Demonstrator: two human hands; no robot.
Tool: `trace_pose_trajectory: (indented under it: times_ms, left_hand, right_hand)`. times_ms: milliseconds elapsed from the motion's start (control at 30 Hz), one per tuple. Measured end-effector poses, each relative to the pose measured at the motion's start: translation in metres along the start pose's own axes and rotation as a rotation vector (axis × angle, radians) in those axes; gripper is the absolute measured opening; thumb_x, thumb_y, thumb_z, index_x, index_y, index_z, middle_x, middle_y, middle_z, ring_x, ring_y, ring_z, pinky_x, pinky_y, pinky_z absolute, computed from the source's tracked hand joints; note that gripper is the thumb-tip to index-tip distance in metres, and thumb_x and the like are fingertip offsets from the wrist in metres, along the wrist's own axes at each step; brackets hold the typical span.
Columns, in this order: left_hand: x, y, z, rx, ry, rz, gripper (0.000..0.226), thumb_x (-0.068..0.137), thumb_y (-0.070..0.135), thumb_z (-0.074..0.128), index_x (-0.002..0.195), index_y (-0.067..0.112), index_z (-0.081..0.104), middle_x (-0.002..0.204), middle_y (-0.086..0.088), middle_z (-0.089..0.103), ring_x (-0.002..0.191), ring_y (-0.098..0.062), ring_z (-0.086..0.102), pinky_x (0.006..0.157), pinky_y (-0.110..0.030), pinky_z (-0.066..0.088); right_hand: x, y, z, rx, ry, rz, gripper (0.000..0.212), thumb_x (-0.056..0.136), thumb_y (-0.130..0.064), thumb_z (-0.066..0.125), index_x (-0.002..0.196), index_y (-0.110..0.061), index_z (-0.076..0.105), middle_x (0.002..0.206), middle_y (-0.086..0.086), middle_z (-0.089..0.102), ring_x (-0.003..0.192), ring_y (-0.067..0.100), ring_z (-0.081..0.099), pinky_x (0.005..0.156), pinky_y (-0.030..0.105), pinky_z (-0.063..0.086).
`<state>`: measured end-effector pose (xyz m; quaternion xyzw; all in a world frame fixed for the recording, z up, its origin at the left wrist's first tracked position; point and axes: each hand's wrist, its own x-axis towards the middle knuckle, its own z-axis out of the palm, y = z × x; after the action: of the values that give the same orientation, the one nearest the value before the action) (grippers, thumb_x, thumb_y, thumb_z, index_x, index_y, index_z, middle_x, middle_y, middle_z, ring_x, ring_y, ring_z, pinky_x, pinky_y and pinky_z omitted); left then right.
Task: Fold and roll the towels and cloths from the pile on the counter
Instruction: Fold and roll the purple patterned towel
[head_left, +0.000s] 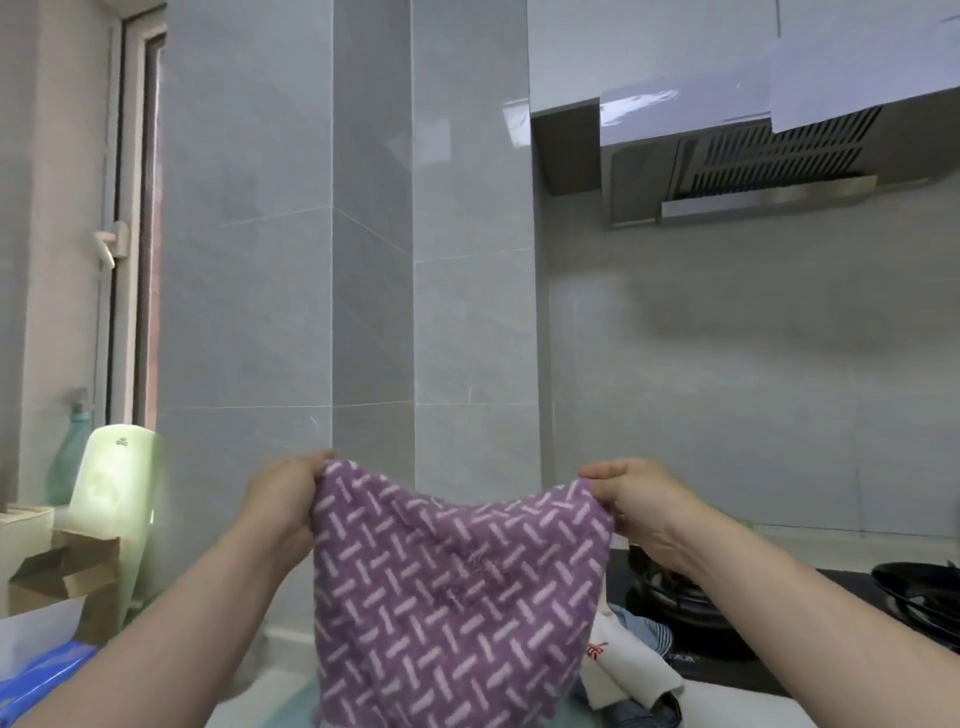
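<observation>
Filling the far side of the scene, a grey tiled wall (467, 260) stands behind everything, with a steel and glass range hood (753, 171) mounted high on the right. In front of it, at the centre, a purple terry towel with pale dashes in a herringbone pattern (457, 587) hangs spread in the air above the pale table (270, 691), its top edge sagging in the middle and its lower part running out of view at the near edge. On the right lies a black glass hob (727, 654) with a gas burner (675, 597) and a black pan (919, 592) at the far right. At the left stand a pale green plastic board (117, 493), propped upright, an open brown cardboard box (67, 577) and a blue plastic bag (41, 675). Just right of the towel, on the table, lie a white rolled cloth with a red mark (628, 670) and a blue striped cloth (649, 631). The left hand (288, 493) pinches the towel's top left corner in its fingers (317, 462); the right hand (639, 499) pinches the top right corner the same way, fingers (602, 470) clenched on the fabric.
</observation>
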<state>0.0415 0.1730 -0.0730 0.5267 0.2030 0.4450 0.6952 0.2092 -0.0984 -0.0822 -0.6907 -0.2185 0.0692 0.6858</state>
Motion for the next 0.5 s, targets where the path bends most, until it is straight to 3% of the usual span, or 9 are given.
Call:
trace_pose_trajectory:
  times_ms: [133,233,300,400,500]
  left_hand:
    - [0.010,0.030,-0.001,0.138,0.023,0.136,0.027,0.090,-0.004,0.055,0.114,0.001,0.066,0.103,-0.017,0.067,0.069,-0.017,0.057,0.071,-0.030,0.048]
    - [0.011,0.049,0.002,0.131,0.038,0.166,0.027,0.086,-0.009,0.058,0.110,-0.001,0.068,0.105,-0.017,0.067,0.074,-0.018,0.059,0.079,-0.032,0.048]
    - [0.009,0.062,0.008,0.085,0.015,0.118,0.028,0.088,-0.010,0.056,0.110,0.002,0.066,0.102,-0.015,0.066,0.077,-0.018,0.060,0.075,-0.033,0.050]
    - [0.006,0.074,0.014,-0.031,-0.053,-0.024,0.025,0.090,-0.009,0.052,0.106,0.007,0.062,0.089,-0.012,0.062,0.072,-0.021,0.059,0.060,-0.033,0.050]
    - [0.003,0.078,0.012,-0.089,0.016,0.012,0.009,0.086,-0.001,0.063,0.094,0.002,0.064,0.077,-0.013,0.063,0.062,-0.022,0.058,0.046,-0.027,0.052]
  right_hand:
    - [0.007,-0.036,-0.011,-0.098,0.042,-0.115,0.024,0.090,0.002,0.061,0.113,-0.004,0.064,0.098,0.012,0.070,0.084,0.020,0.066,0.067,0.028,0.051]
    - [0.010,-0.058,-0.016,-0.141,0.086,-0.178,0.026,0.091,-0.001,0.061,0.117,-0.003,0.063,0.106,0.012,0.068,0.097,0.024,0.065,0.085,0.035,0.054]
    - [0.010,-0.068,-0.015,-0.195,0.140,-0.228,0.023,0.094,-0.002,0.057,0.116,-0.005,0.064,0.109,0.009,0.067,0.103,0.024,0.063,0.094,0.038,0.052]
    - [0.007,-0.077,-0.010,-0.182,0.186,-0.251,0.025,0.098,-0.003,0.044,0.112,-0.007,0.064,0.106,0.009,0.065,0.100,0.025,0.063,0.093,0.039,0.053]
    - [-0.012,-0.080,-0.003,-0.050,0.048,-0.187,0.029,0.093,-0.001,0.056,0.118,-0.015,0.055,0.108,0.013,0.062,0.093,0.028,0.065,0.088,0.045,0.056]
